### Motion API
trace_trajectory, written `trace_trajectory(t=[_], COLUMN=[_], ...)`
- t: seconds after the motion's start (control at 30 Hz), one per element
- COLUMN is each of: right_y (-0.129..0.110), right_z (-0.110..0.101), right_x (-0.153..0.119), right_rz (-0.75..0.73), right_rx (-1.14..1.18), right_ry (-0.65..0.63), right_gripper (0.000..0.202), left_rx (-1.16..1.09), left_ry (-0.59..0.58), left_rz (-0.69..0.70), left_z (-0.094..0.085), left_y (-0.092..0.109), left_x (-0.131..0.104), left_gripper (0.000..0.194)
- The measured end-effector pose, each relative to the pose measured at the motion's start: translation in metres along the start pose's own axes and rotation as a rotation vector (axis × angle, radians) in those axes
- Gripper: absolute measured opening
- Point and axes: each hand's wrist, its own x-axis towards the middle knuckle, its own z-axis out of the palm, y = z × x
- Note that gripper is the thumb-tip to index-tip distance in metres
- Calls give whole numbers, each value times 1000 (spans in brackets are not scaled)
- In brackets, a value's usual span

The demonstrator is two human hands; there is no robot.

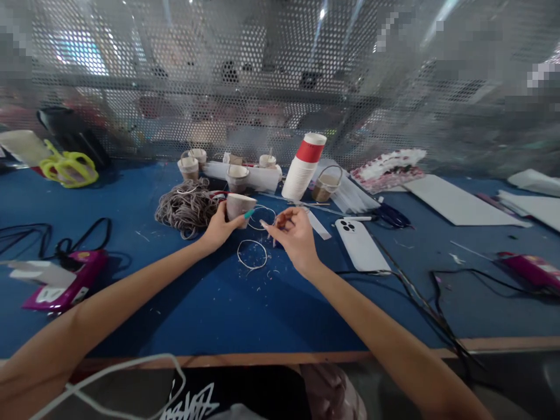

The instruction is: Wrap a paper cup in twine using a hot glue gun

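A small pale cup (pixel 240 205) is in my left hand (pixel 222 226), thumb across its right side and fingers behind it. My right hand (pixel 296 234) hovers just right of the cup, fingers curled and pinched together; whatever they hold is too small to make out. Below the cup a thin white ring (pixel 252 255) lies on the blue table (pixel 210 315), and another thin ring (pixel 263 217) lies between my hands. A heap of grey-brown cord (pixel 184 209) touches the area behind my left hand.
Behind stand several small cups (pixel 189 168), a leaning stack of paper cups (pixel 300 175) and a brown handled bucket (pixel 326 186). A white phone (pixel 361 245) and black cables lie right. Magenta devices (pixel 72 283) sit at both sides. A perforated metal screen (pixel 262 76) rises behind.
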Motion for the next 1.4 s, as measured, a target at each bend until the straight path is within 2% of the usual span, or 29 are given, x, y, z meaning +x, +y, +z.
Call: trace_trajectory(t=[0.13,0.27,0.47,0.57,0.7,0.8,1.0,1.13,1.2,1.3,1.33,1.4], right_y=[2,0,-14,-22,-27,-28,-30,-34,-36,-37,-36,-36], right_z=[11,21,22,19,17,13,-11,-18,-16,-9,-7,-4], right_x=[17,37,87,113,132,136,134,130,126,122,121,119], right_rz=[193,342,463,442,378,311,140,207,291,386,406,439], right_rx=[141,248,392,418,454,425,226,129,112,107,102,74], right_ry=[6,-3,18,-18,-31,-67,-44,-127,-219,-297,-305,-309], right_gripper=[47,41,21,23,24,19,17,13,12,14,14,13], left_rx=[-120,-252,-295,-354,-409,-405,-406,-328,-281,-212,-174,-40], left_ry=[5,-14,23,27,91,134,293,171,46,-158,-197,-198], left_rz=[19,0,18,-7,-169,-212,-174,-12,69,108,126,215], left_z=[2,6,8,7,5,5,8,13,15,16,16,13], left_y=[3,4,1,2,8,11,9,3,-1,-7,-8,-9], left_x=[7,14,19,19,24,30,29,24,23,21,20,16], left_gripper=[48,43,51,48,33,29,30,45,53,65,70,81])
